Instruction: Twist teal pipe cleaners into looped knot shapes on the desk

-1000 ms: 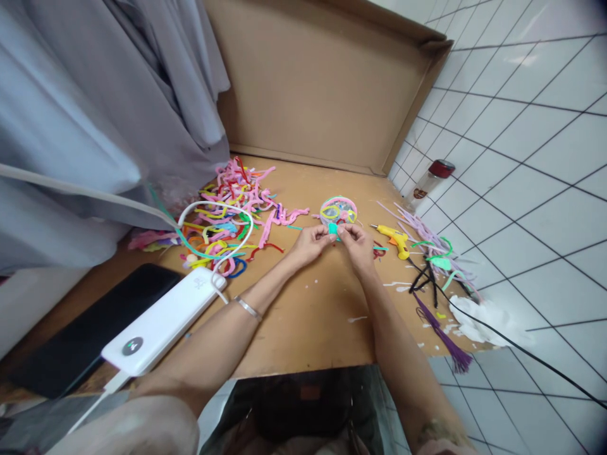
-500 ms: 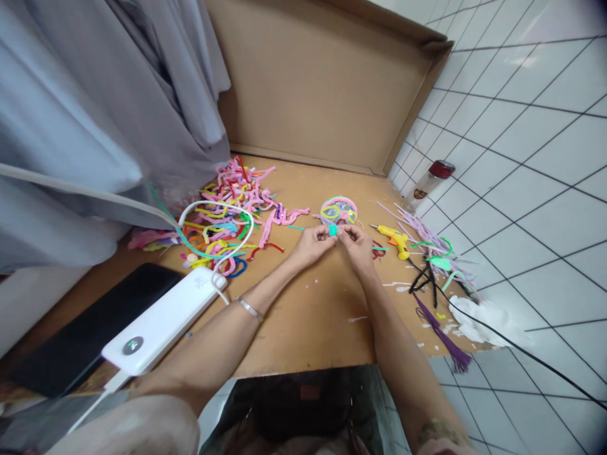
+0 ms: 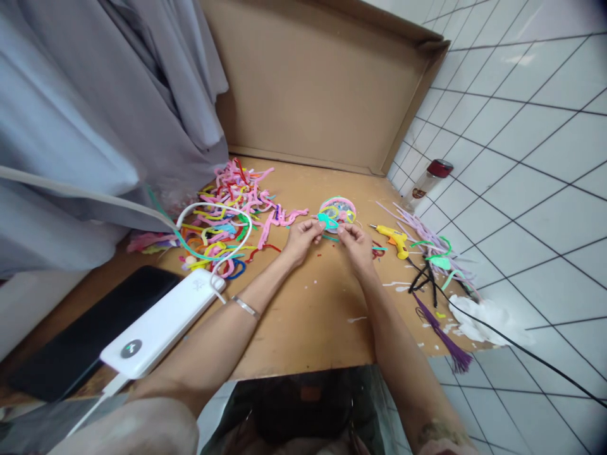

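My left hand (image 3: pixel 303 242) is closed, its thumb and fingers pinching a small turquoise pipe-cleaner piece (image 3: pixel 327 220) by its left side. The piece is bent into a looped, flat shape. My right hand (image 3: pixel 355 246) is closed too, with its fingertips at the right end of the same piece. Under both hands a thin turquoise stem (image 3: pixel 331 238) lies on the table, partly hidden by the right hand. Just behind the piece sits a round, pink-rimmed container (image 3: pixel 351 203) with coloured loops in it. Some dark red pipe cleaner shows behind the right hand.
A yellow glue gun (image 3: pixel 397 240) lies to the right, its black cord trailing off. Beyond it are lilac stems (image 3: pixel 411 226), a purple tassel (image 3: pixel 443 335) and white tissue (image 3: pixel 478 319). Mixed pipe cleaners (image 3: pixel 237 196), a white power bank (image 3: pixel 161 322) and a black phone-like slab (image 3: pixel 95 328) occupy the left.
My left hand has moved slightly left, away from the right hand. The turquoise piece shows more between them, spread wider, and the stem beneath has come into view.
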Available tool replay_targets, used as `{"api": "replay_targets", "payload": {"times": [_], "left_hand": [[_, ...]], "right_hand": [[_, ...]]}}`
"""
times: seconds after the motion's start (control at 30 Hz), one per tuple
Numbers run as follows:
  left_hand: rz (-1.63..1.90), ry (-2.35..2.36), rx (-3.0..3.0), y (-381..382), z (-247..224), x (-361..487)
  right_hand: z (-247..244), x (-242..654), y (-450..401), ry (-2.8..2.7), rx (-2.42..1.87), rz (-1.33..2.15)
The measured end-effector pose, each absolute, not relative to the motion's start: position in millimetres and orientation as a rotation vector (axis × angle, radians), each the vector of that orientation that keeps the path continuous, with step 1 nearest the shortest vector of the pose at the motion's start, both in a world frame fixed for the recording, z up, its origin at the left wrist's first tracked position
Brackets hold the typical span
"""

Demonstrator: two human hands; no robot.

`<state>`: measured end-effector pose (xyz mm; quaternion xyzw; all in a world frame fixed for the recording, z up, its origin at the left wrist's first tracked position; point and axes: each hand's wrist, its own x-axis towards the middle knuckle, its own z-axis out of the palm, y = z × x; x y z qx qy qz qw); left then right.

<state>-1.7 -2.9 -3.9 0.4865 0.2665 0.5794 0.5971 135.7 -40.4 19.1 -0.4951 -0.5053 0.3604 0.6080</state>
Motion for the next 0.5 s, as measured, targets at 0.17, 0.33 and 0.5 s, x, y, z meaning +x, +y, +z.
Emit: {"api": "replay_targets", "payload": {"times": [0.17, 0.33, 0.5], "left_hand": [[1.360, 0.637, 1.122, -2.6, -4.0, -0.7], [1.336, 0.668, 1.180, -5.6, -2.9, 0.0], [1.326, 0.665, 1.210, -6.7, -2.9, -0.2]], "right_hand": [[18.2, 128.3, -44.3, -1.204, -1.132, 0.894], [13.3, 126.8, -43.6, -1.151, -1.111, 0.929], [11.2, 128.5, -40.7, -1.118, -1.132, 0.967]]}}
